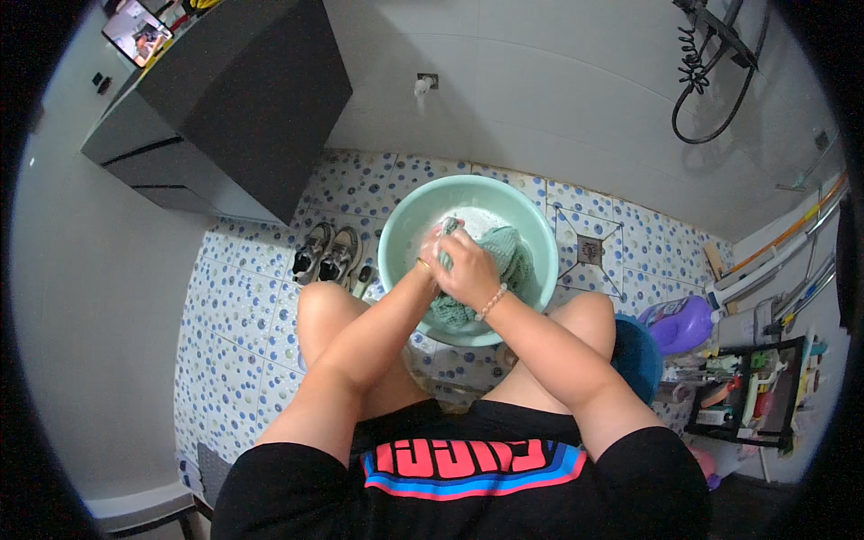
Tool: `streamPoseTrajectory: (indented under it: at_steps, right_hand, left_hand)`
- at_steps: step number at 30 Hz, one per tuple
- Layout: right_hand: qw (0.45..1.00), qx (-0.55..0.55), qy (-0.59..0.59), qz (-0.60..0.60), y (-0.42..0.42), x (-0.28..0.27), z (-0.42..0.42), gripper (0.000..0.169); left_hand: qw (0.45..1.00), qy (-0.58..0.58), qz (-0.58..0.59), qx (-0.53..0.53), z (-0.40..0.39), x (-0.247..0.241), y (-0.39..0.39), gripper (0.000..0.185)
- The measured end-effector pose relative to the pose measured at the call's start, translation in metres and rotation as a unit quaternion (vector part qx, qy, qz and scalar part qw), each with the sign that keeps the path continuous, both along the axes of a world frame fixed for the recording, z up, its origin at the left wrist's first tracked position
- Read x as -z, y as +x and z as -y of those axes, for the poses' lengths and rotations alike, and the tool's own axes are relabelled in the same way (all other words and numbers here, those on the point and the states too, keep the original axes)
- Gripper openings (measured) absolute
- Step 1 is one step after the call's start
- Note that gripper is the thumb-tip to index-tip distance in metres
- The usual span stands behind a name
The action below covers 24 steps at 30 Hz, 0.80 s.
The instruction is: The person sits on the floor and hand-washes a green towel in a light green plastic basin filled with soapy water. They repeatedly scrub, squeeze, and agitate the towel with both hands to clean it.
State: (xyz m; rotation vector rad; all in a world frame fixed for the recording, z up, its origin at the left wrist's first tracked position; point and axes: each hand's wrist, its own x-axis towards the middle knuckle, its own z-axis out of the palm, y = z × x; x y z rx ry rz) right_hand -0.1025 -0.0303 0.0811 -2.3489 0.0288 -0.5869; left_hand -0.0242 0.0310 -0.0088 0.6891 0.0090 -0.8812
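A mint-green plastic basin (pixel 389 233) stands on the tiled floor between my knees, with whitish, sudsy water (pixel 480 217) in it. A green knitted cloth (pixel 516 260) lies bunched and wet in the basin, mostly toward its right and near sides. Over the basin's middle, my left hand (pixel 432 244) holds a bunched part of the cloth, its fingers partly hidden. My right hand (pixel 470 268) is pressed against the left and closed on the same bunch. A thin bangle circles my left wrist, a beaded bracelet my right.
Left of the basin are a pair of sneakers (pixel 327 253) and a brush (pixel 364 277). A dark cabinet (pixel 236 101) stands beyond them. To the right are a floor drain (pixel 590 250), a blue bucket (pixel 638 358), a purple detergent bottle (pixel 677 325) and a black rack (pixel 749 395). A tap (pixel 424 86) juts from the wall.
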Motion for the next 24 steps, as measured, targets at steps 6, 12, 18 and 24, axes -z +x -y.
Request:
streamPoseTrajectory:
  at_steps: [6,12,18,24]
  right_hand:
    - [0.992,0.123,0.002,-0.035,0.031,0.021,0.018,0.03]
    - [0.981,0.185,-0.009,-0.052,0.042,0.03,0.032,0.032]
    - [0.994,0.011,-0.083,-0.069,0.044,0.034,0.033,0.033]
    - [0.978,0.2,-0.005,-0.049,0.046,0.028,0.04,0.033]
  left_hand:
    - [0.977,0.189,-0.087,-0.056,0.017,0.002,0.0,0.039]
    - [0.971,0.23,-0.051,0.045,0.021,0.007,0.016,0.021]
    - [0.978,-0.072,-0.195,0.008,0.029,-0.009,0.015,0.023]
    - [0.963,0.255,-0.082,-0.006,0.03,-0.029,0.018,0.027]
